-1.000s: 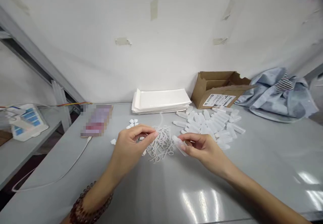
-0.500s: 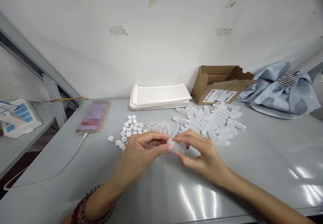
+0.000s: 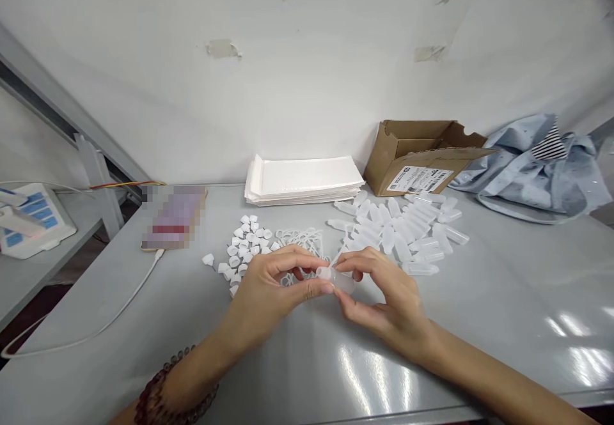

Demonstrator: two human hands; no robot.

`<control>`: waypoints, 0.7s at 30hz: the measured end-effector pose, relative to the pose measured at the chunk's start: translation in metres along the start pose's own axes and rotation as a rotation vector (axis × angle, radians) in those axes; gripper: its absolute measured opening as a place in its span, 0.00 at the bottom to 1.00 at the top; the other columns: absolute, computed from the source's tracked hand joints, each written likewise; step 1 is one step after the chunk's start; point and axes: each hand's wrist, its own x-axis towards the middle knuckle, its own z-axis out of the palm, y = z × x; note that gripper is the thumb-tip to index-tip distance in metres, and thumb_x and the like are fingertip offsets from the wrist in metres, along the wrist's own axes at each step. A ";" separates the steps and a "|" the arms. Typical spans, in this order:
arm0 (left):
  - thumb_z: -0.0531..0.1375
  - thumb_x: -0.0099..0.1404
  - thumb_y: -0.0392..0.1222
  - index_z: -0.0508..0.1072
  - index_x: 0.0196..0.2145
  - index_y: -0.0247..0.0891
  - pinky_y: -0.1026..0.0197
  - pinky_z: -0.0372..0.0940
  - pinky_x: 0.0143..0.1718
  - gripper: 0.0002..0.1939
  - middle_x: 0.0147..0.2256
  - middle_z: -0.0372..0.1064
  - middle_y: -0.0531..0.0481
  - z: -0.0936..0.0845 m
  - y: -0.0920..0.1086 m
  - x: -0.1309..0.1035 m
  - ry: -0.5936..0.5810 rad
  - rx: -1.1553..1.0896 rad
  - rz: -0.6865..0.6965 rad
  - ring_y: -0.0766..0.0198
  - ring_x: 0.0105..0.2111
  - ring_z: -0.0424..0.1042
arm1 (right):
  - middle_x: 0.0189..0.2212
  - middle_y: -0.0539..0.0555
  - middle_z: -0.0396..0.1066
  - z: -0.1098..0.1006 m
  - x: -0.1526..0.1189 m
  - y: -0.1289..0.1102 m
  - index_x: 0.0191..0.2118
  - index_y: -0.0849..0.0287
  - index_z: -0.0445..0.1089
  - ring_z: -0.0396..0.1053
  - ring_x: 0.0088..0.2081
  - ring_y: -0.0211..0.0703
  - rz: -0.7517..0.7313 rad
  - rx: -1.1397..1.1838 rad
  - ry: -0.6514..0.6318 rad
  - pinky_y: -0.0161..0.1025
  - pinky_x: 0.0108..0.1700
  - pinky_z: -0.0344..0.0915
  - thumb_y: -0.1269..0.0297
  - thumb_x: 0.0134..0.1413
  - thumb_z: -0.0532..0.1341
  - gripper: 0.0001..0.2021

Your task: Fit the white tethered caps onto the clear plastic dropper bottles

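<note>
Between the fingertips of both hands lies a small translucent plastic tube (image 3: 344, 282), its neck end toward the left. My left hand (image 3: 271, 291) pinches the neck end with thumb and fingers. My right hand (image 3: 386, 294) is closed on the body of the tube, thumb below and fingers above. A thin white strap (image 3: 337, 255) rises from the neck between the hands. Behind my left hand are a pile of white rubbery straps with loops (image 3: 307, 241) and, to its left, many small white caps (image 3: 249, 241). More translucent tubes (image 3: 407, 228) lie heaped beyond my right hand.
A stack of white padded envelopes (image 3: 307, 179) and an opened cardboard box (image 3: 417, 169) stand against the wall. Right of them lies light blue cloth (image 3: 518, 176). On the left are a phone (image 3: 177, 217) with a charging cable (image 3: 129, 307) and a white-and-blue device (image 3: 36, 220).
The tube has turned slightly between my fingers, and its neck end shows more clearly. The strap, curved upward before, now stands lower and straighter. Both hands keep their hold.
</note>
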 end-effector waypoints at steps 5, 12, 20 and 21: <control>0.68 0.54 0.44 0.81 0.33 0.50 0.63 0.62 0.36 0.07 0.33 0.74 0.55 -0.001 -0.002 0.002 -0.033 -0.025 -0.004 0.65 0.35 0.68 | 0.33 0.51 0.71 0.000 0.001 -0.002 0.42 0.57 0.64 0.64 0.30 0.37 0.048 0.019 -0.005 0.37 0.33 0.66 0.73 0.52 0.63 0.12; 0.65 0.58 0.45 0.80 0.34 0.46 0.61 0.62 0.38 0.06 0.34 0.74 0.52 -0.004 0.003 0.005 -0.128 0.098 -0.027 0.62 0.36 0.68 | 0.34 0.56 0.72 -0.001 0.004 0.002 0.51 0.59 0.68 0.66 0.33 0.41 -0.144 -0.081 -0.043 0.39 0.32 0.68 0.75 0.56 0.61 0.17; 0.65 0.56 0.54 0.77 0.44 0.44 0.59 0.66 0.38 0.19 0.37 0.75 0.51 -0.012 0.009 0.007 -0.070 0.227 -0.159 0.60 0.36 0.71 | 0.31 0.53 0.74 -0.015 0.007 -0.009 0.43 0.56 0.76 0.68 0.28 0.37 0.130 0.053 -0.303 0.35 0.29 0.66 0.72 0.53 0.61 0.12; 0.64 0.57 0.53 0.77 0.43 0.44 0.60 0.66 0.39 0.18 0.38 0.75 0.51 -0.013 0.008 0.008 -0.042 0.220 -0.156 0.60 0.38 0.72 | 0.30 0.52 0.74 -0.016 0.005 -0.010 0.43 0.57 0.76 0.67 0.25 0.36 0.187 0.066 -0.354 0.34 0.28 0.65 0.72 0.52 0.61 0.12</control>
